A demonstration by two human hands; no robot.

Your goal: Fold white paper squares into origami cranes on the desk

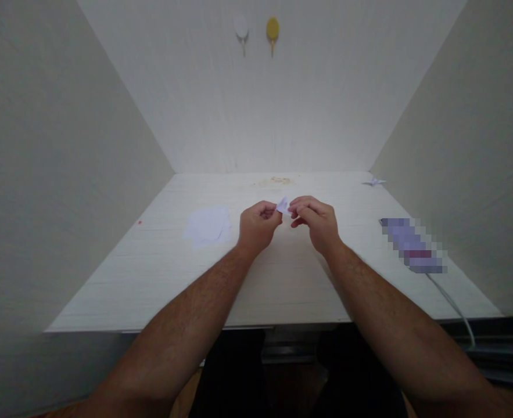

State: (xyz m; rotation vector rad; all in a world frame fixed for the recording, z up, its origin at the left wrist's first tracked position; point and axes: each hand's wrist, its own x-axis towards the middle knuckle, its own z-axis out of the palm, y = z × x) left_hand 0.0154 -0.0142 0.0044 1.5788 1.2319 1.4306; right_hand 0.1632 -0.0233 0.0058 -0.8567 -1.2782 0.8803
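Note:
A small folded piece of white paper [282, 205] is held up above the middle of the table. My left hand [258, 225] pinches its left side between thumb and fingers. On the other side, my right hand [317, 219] has its curled fingertips at the paper's right corner, closed on it as far as I can see. Left of my left hand lies a loose stack of white paper sheets [208, 225]. A small folded paper figure [373, 182] with pointed ends rests in the far right corner of the table.
The white table [160, 290] is bounded by walls on three sides. At right lies a blurred-out flat object [411, 244], with a pale cable [452, 305] running over the front edge. White [241, 28] and yellow [272, 29] hooks are on the back wall. A red speck [140, 222] lies at left.

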